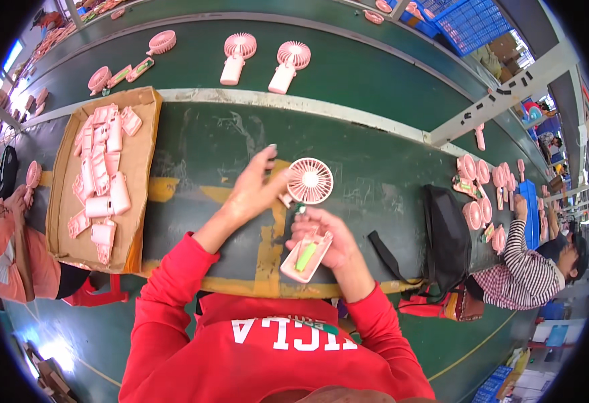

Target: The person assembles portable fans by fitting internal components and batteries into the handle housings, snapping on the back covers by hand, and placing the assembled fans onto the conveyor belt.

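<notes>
In front of me is a pink handheld fan with a round slatted head [310,180] and an opened handle [306,258]. Inside the handle lies a light green battery [305,256]. A small dark green part shows just below the head; my fingers hide how head and handle join. My right hand [331,242] is closed around the handle. At the left rim of the fan head is my left hand [257,185], its fingers spread; a fingertip comes close to the rim, and whether it touches I cannot tell.
A cardboard tray [58,201] of pink handle shells stands at left. Beyond the bench's metal rail, pink fans [239,57] lie on the green conveyor [361,74]. A black bag [445,235] sits at right. A co-worker in striped sleeves [526,275] works beyond it; another person [16,242] sits far left.
</notes>
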The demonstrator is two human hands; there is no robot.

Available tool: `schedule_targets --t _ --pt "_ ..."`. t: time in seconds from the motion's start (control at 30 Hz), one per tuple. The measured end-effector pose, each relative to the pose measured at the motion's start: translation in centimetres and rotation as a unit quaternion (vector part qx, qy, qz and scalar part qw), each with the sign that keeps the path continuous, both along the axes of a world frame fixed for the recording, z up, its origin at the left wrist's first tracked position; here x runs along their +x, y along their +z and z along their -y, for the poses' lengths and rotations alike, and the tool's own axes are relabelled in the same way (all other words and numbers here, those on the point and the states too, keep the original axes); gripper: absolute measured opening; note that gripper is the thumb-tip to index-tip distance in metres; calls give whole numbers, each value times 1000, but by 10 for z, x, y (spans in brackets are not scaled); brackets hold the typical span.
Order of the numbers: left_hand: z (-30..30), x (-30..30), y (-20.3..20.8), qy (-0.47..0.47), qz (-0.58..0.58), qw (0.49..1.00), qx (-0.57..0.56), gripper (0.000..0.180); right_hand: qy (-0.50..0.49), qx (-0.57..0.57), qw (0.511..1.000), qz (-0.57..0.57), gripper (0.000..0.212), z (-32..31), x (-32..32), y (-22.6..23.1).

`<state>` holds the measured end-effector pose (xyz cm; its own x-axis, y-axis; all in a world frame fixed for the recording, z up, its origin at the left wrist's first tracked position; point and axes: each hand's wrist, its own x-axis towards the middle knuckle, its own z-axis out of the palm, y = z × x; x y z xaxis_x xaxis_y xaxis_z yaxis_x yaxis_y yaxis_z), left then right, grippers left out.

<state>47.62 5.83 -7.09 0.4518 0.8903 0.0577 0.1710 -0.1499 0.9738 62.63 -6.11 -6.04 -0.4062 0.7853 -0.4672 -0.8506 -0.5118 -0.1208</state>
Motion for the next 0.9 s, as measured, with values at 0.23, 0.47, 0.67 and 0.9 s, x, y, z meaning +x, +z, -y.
schedule_targets --t 0.23,0.47,0.67,0.9 --pt "21 -1 24 -171 -218 951 140 89 13 17 999 -23 24 58 -32 -14" --pt "26 -46 35 -63 -135 987 -59 70 -24 2 992 126 31 90 -21 -5" --pt "49 -60 59 -23 212 948 -236 44 26 13 969 244 34 85 -25 1" --pt "86 -48 80 -62 294 926 -229 41 115 82 911 388 29 65 -29 22"
